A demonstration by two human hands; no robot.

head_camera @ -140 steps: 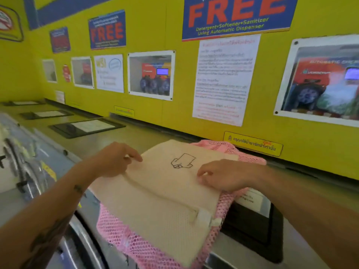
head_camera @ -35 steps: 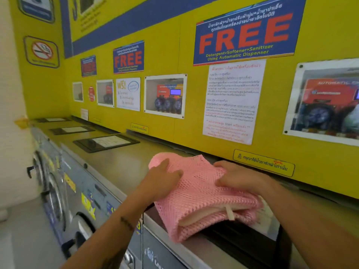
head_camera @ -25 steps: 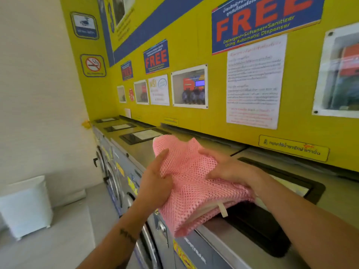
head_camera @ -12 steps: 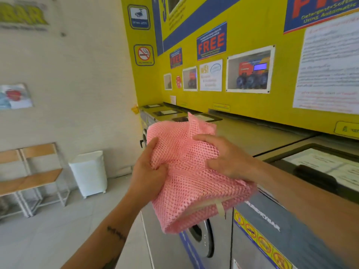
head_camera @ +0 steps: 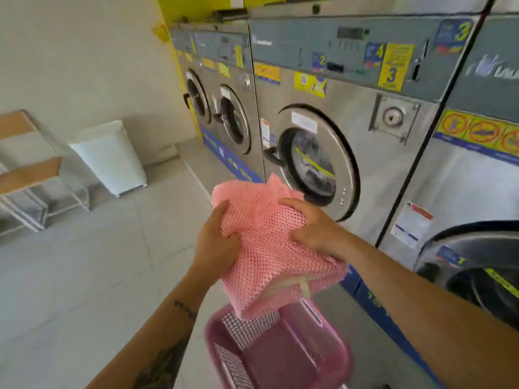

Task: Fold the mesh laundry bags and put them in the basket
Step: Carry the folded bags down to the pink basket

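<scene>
Beyond the hands to the right runs a row of steel washing machines (head_camera: 331,141) with round glass doors, while bare tiled floor (head_camera: 84,276) spreads open to the left as far as a white bin (head_camera: 109,157) and a wooden bench (head_camera: 25,169). Directly below the hands stands a pink plastic basket (head_camera: 317,357) with perforated walls, its rim just under the folded pink mesh bags (head_camera: 266,248). Left hand (head_camera: 216,248) clenches the bundle's left edge, and right hand (head_camera: 314,228) presses curled fingers onto its top.

Steel washers (head_camera: 323,153) along rt wall, pale tile floor (head_camera: 84,276), white bin (head_camera: 109,157), wood bench (head_camera: 25,169) left.
</scene>
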